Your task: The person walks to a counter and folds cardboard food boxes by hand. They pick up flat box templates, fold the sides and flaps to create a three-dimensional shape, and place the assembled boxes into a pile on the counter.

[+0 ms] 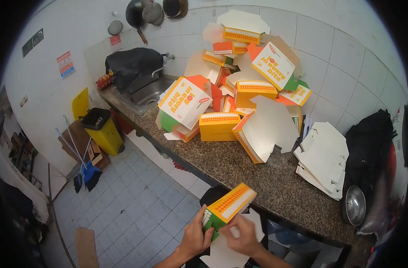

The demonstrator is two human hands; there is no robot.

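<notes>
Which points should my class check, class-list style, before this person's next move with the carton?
1. Left hand grips the carton: ok, at its green end.
2. Right hand firmly on the carton: cannot tell; its fingers are bent close by.
3. Carton fully closed up: not ok, a white panel spreads out below.
4. White cardboard stack squared up: not ok, its edges are uneven.
5. Piled cartons neatly lined up: not ok, they lean at different angles.

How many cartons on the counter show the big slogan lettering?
3: the left carton, the upper-right carton, and the lower-right carton just beneath that one. More may be hidden.
</notes>
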